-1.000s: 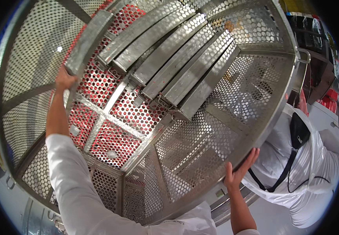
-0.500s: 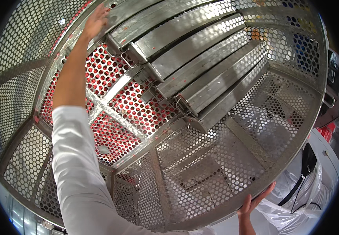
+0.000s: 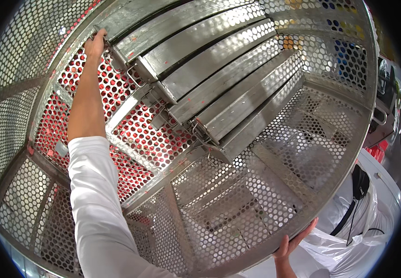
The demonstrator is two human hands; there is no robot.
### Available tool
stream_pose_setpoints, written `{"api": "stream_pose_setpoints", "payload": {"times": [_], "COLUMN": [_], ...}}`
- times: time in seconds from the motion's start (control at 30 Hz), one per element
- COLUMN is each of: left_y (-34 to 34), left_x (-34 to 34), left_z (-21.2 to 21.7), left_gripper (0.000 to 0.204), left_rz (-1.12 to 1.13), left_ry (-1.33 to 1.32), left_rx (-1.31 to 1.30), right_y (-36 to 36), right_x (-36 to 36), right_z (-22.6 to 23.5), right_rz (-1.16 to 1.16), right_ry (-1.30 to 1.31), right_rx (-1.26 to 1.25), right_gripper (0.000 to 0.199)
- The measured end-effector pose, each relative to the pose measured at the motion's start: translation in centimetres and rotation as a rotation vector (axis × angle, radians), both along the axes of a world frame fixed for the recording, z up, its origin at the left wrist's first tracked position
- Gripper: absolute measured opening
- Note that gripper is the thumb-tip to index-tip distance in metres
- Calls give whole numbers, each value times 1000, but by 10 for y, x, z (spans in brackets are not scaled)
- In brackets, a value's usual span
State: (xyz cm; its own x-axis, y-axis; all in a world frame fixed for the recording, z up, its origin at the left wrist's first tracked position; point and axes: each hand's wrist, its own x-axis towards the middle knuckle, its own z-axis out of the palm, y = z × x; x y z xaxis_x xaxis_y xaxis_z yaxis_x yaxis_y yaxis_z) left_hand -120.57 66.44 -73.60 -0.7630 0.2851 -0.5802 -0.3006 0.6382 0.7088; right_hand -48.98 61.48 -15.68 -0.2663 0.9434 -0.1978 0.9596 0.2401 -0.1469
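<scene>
My left hand (image 3: 94, 45) reaches deep into a large perforated metal cage basket (image 3: 251, 252). Its fingers close around the near end of a long metal box (image 3: 140, 21), the leftmost in a row; part of the grip is hidden. Beside it lie several more long metal boxes (image 3: 214, 72), some with wire handles (image 3: 134, 77) on their near ends. At the basket's near right rim, my right hand (image 3: 293, 241) rests with thumb and fingers apart, the fingers stretched along the edge.
Red shows through holes in the basket floor (image 3: 149, 134). Perforated walls (image 3: 19, 190) with metal ribs surround the boxes. Outside at the right are clear plastic sheeting (image 3: 362, 250), a black strap (image 3: 349, 213) and a red thing (image 3: 377, 150).
My left hand has come down from above the boxes to a box's near end and closed on it. The view has shifted slightly; my right hand stays at the rim.
</scene>
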Motion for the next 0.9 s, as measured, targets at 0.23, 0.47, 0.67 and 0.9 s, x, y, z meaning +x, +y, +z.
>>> {"api": "stream_pose_setpoints", "payload": {"times": [0.23,0.47,0.67,0.9], "left_y": [25,-300,-248,-345], "left_x": [77,215,557,855], "left_z": [1,70,456,764], "left_gripper": [98,51,40,18], "left_rz": [-442,-361,62,-1706], "left_ry": [205,501,-65,-804], "left_rx": [-506,-219,300,1122], "right_y": [-10,19,-33,-361], "right_x": [-16,3,62,206], "right_z": [10,5,34,134], "right_rz": [-59,35,-11,-566], "right_ry": [18,236,321,745], "right_rx": [34,74,-28,-111], "right_gripper": [105,105,102,39]}}
